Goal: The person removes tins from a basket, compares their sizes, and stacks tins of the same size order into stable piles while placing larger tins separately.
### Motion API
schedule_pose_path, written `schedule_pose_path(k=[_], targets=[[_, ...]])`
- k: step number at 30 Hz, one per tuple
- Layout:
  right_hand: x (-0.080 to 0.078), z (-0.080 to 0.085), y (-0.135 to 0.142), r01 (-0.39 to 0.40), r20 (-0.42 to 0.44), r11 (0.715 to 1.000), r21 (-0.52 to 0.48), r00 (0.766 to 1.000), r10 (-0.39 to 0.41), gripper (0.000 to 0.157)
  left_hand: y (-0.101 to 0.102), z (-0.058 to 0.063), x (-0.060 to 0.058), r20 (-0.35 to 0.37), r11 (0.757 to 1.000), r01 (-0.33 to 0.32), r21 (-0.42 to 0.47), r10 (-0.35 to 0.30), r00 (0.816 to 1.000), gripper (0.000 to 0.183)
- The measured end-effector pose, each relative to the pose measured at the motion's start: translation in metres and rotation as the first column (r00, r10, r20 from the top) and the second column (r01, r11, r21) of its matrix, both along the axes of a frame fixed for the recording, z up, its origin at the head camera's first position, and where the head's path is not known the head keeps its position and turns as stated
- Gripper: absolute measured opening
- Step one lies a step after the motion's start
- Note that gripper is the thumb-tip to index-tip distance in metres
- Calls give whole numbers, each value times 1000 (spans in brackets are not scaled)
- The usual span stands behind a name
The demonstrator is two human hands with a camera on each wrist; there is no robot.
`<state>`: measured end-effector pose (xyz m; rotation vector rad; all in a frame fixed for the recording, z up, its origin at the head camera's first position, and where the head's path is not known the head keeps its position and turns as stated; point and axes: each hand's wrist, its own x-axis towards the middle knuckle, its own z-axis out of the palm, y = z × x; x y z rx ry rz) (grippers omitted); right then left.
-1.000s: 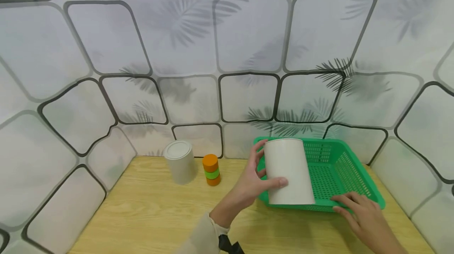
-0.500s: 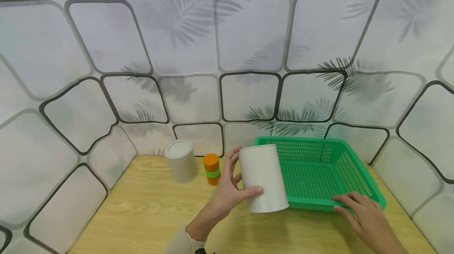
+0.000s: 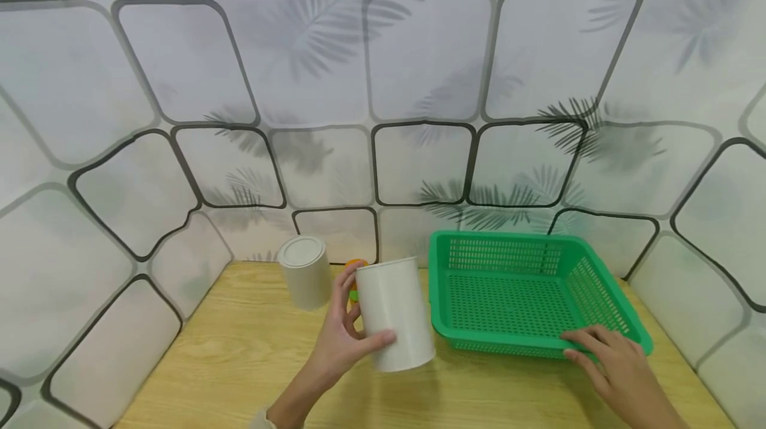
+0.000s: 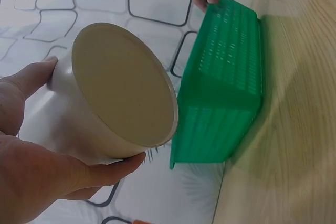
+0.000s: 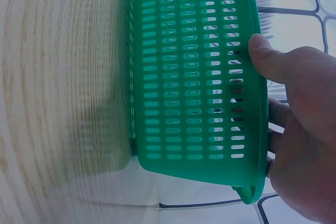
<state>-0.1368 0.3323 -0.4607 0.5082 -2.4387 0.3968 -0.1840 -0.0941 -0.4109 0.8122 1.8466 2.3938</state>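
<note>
My left hand grips a large white cylindrical can, thumb on the near side and fingers on the far left side. The can is tilted and held above the table, left of the green plastic basket. Its flat round end faces the left wrist camera. My right hand pinches the basket's near rim towards the right corner; in the right wrist view the thumb lies on the outer wall and the fingers go over to the inside. An orange and green container is mostly hidden behind the left hand and can.
A second white can with a lid stands upright at the back left. The wooden table ends at a patterned cloth hanging behind and at both sides. Perforated walls surround the basket's bare floor.
My left hand has carried the can leftward from over the basket, tilting it more, and it now covers most of the orange container. The right hand stays on the rim.
</note>
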Motion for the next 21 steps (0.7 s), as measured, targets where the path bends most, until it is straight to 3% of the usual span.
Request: schedule_pose_path(k=[14,21], targets=[[0,0,-1,19,27,1000,-12,999,-19,34,-48,-19,11,-22,982,-181,-54,180,983,106],[0,0,0,26,23,1000,-12,999,-26,33,-71,-29,14,-25,944,-303,-128,302,953,106]])
